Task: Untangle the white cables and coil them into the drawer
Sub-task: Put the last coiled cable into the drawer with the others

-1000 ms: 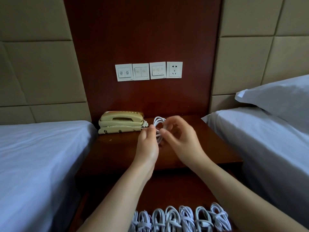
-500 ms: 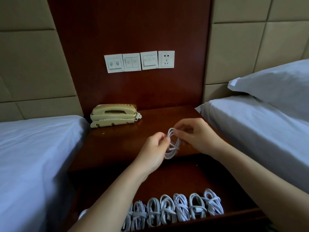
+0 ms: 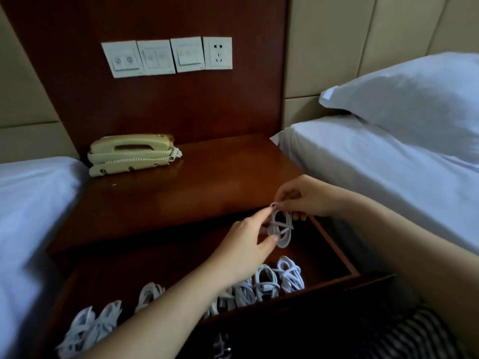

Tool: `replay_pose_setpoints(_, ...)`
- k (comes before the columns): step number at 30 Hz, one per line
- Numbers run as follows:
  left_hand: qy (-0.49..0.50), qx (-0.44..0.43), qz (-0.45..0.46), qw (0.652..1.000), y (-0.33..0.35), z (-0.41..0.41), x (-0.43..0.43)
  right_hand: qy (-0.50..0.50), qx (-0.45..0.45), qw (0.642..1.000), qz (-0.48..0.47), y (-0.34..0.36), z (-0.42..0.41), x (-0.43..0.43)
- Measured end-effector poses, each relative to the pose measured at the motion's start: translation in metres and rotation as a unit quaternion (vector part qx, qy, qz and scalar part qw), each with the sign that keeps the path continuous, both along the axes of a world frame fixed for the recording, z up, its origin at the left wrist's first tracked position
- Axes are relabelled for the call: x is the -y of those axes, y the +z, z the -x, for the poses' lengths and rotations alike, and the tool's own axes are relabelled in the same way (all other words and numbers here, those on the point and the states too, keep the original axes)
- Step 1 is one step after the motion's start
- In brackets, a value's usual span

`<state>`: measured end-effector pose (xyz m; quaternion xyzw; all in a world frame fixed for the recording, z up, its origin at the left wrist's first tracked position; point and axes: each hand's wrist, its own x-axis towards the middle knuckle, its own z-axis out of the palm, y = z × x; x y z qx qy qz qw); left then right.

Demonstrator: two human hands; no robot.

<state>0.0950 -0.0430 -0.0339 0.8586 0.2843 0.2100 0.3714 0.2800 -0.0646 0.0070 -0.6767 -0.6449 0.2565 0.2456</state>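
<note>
A small coiled white cable (image 3: 281, 228), tied round its middle, hangs over the open wooden drawer (image 3: 334, 251) at its back right. My left hand (image 3: 248, 242) pinches the coil's left side between thumb and forefinger. My right hand (image 3: 303, 196) pinches its top loop from the right. Along the drawer's front lies a row of several coiled white cables (image 3: 267, 282), running from the left end (image 3: 88, 326) to the right; my left forearm hides part of the row.
A beige telephone (image 3: 131, 154) stands at the back left of the dark wooden nightstand top (image 3: 197, 195). White beds flank the nightstand, with a pillow (image 3: 412, 99) on the right one. Wall switches and a socket (image 3: 217, 53) sit on the panel behind.
Both hands have carried the coil from beside the telephone, forward and down to the right, from above the nightstand top to above the drawer. The view has tilted down.
</note>
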Motion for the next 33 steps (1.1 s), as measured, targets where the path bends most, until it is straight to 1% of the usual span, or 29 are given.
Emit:
replay_pose_setpoints(6,-0.040,-0.035,0.055,0.997,-0.025,-0.021,0.007,0.023,0.041,0.995,0.083,-0.026,-0.019,0.008)
replay_pose_setpoints(10,-0.057,-0.071,0.041,0.995,-0.032,-0.033,0.008,0.026,0.080,0.989,0.119,-0.038,-0.023,0.008)
replay_pose_setpoints(13,-0.051,-0.101,0.030,0.993,-0.032,-0.040,0.007,0.019,0.114,0.985,0.132,-0.040,-0.023,0.007)
replay_pose_setpoints(20,-0.055,-0.112,0.018,0.992,-0.040,-0.050,0.006,0.021,0.200,0.961,0.188,-0.040,-0.020,0.006)
replay_pose_setpoints(26,-0.070,-0.165,-0.001,0.984,-0.045,-0.049,0.004,0.019,0.213,0.946,0.242,-0.046,-0.013,0.003)
replay_pose_setpoints(30,-0.049,-0.171,0.008,0.984,-0.045,-0.047,0.002,0.016,0.223,0.941,0.254,-0.051,-0.009,0.001)
replay_pose_setpoints(33,-0.029,-0.179,-0.020,0.983,-0.046,-0.045,0.002,0.012,0.224,0.943,0.246,-0.052,-0.010,0.000)
